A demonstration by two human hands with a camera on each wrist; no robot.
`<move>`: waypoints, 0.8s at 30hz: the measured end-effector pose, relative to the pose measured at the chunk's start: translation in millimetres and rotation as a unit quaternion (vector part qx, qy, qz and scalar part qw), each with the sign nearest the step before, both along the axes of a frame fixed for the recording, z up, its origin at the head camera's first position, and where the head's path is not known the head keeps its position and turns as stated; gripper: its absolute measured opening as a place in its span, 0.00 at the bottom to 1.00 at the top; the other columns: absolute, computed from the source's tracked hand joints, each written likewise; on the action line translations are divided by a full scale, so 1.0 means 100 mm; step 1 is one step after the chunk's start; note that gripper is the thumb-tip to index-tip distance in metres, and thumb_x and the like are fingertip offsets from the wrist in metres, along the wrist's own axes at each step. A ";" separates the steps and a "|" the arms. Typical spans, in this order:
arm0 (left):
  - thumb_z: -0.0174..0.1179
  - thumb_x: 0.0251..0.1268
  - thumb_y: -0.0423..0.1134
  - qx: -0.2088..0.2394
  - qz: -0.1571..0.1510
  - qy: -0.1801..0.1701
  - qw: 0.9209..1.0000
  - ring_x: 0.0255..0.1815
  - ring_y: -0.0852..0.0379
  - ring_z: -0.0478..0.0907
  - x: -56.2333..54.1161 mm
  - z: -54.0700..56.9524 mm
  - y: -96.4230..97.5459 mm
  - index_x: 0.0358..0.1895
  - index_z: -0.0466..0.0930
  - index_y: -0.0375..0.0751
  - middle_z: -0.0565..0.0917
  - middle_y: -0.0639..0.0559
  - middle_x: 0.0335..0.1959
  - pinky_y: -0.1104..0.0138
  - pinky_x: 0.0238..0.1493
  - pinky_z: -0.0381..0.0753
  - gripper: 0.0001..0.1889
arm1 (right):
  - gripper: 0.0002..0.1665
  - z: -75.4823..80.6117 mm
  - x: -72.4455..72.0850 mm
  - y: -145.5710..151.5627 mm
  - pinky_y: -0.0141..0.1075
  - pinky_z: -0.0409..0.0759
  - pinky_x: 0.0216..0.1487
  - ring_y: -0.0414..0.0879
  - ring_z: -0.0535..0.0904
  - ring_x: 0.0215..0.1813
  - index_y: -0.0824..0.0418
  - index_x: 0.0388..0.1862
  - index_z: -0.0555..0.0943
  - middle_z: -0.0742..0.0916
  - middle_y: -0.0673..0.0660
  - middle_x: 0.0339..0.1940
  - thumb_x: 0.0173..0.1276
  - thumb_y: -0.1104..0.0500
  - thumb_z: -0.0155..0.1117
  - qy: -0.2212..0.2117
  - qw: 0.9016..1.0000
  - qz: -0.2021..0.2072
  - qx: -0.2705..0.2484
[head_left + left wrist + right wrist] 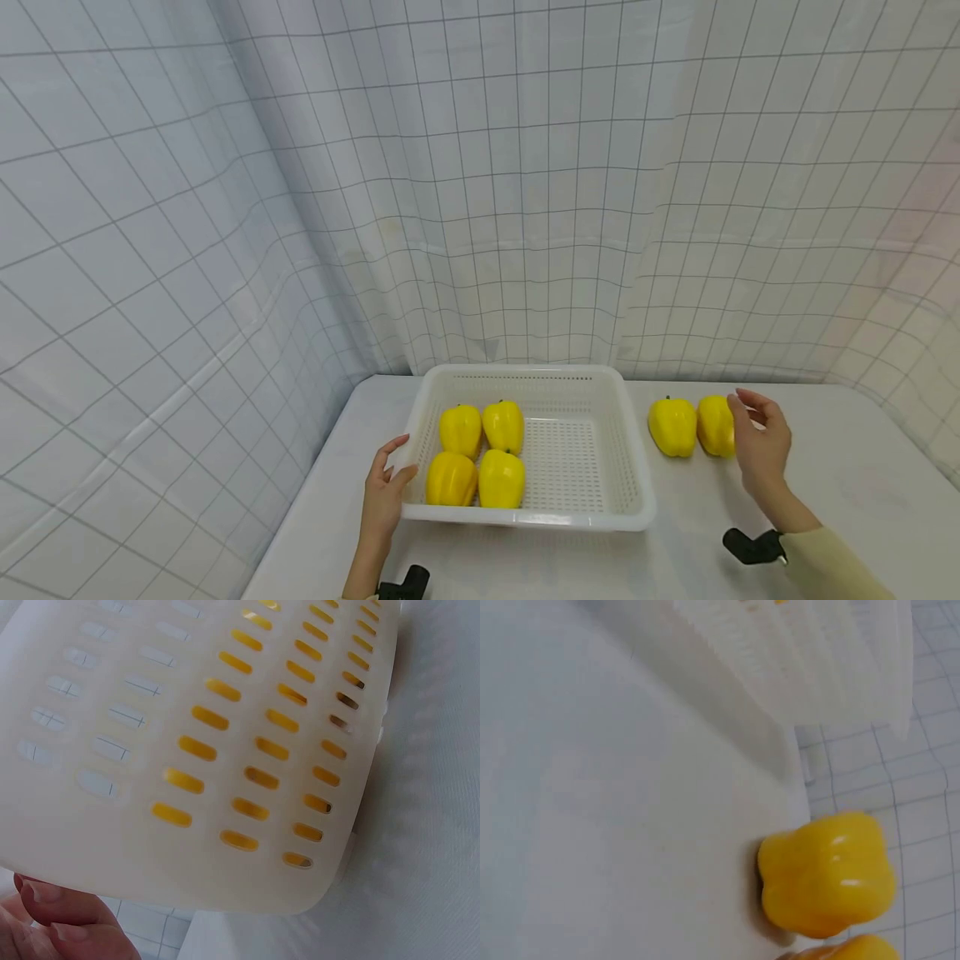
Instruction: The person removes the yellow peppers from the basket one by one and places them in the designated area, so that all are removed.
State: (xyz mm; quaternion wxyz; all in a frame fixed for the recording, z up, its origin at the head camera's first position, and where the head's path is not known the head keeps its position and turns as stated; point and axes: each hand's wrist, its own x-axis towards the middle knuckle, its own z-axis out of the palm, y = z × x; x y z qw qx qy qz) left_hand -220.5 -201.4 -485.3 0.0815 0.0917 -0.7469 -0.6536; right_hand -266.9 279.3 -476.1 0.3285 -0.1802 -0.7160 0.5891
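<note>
A white plastic basket [585, 522] stands on the table, with several yellow bell peppers [501, 479] grouped in its left half. My left hand [382, 500] holds the basket's left rim, thumb over the edge. In the left wrist view, curled fingers [82, 922] show just below the rim, near the slotted wall. Right of the basket, two more yellow bell peppers [672, 427] stand side by side. My right hand [765, 442] is at the right side of the farther-right pepper [715, 426], fingers loosely bent; contact cannot be made out. No fingers show in the right wrist view.
The white table [847, 475] extends right of the basket. Grid-patterned curtains [525, 250] rise behind the table and at both sides. A black wrist mount [752, 547] sits under the right wrist, another [405, 583] near the left wrist.
</note>
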 end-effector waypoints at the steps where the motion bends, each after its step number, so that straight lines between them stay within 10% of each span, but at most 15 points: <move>1: 0.51 0.67 0.33 0.000 0.001 0.000 1.000 0.51 0.44 0.76 0.00 0.00 0.00 0.65 0.67 0.47 0.76 0.37 0.56 0.59 0.45 0.76 0.23 | 0.19 0.04 0.01 -0.04 0.22 0.67 0.36 0.35 0.68 0.41 0.60 0.50 0.79 0.77 0.42 0.41 0.68 0.49 0.59 0.007 1.000 0.002 0.002; 11: 0.51 0.67 0.33 0.002 0.006 -0.003 1.000 0.50 0.44 0.76 -0.01 -0.02 0.00 0.65 0.67 0.48 0.76 0.37 0.56 0.58 0.46 0.77 0.23 | 0.09 0.42 0.16 -0.48 0.22 0.71 0.33 0.39 0.75 0.37 0.63 0.41 0.80 0.80 0.47 0.34 0.68 0.58 0.60 0.072 0.994 0.066 -0.051; 24: 0.51 0.67 0.31 0.020 -0.005 0.021 1.000 0.50 0.45 0.75 0.01 0.00 0.00 0.67 0.65 0.42 0.75 0.34 0.56 0.64 0.42 0.76 0.24 | 0.11 0.68 0.39 -0.96 0.28 0.73 0.32 0.44 0.77 0.31 0.76 0.38 0.76 0.83 0.53 0.31 0.70 0.65 0.55 0.154 0.959 0.234 -0.029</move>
